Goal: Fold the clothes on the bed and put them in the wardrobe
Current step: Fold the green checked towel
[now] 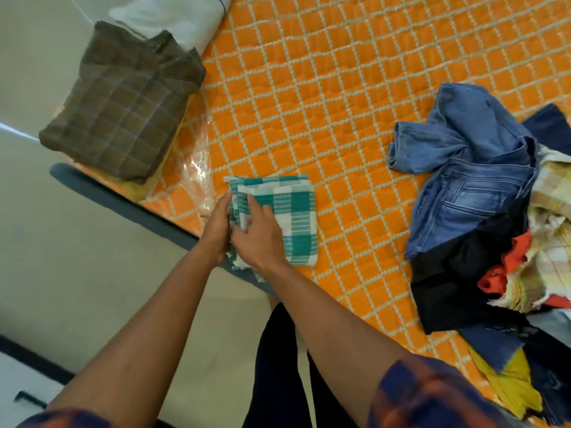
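Though blurry, orange bed [340, 88], perhaps tiles [92, 257].

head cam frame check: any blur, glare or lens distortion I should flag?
Head view: strong wide-angle bowing, grid lines on the orange quilt curve; glare on the clear plastic wrap; the plaid sleeve at the bottom is smeared soft; the teal check cloth mid-frame is fairly sharp; light is flat, no hard shadows.

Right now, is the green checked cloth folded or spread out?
Folded: the green checked cloth is a compact layered rectangle on the bed, stacked edges showing at its far side.
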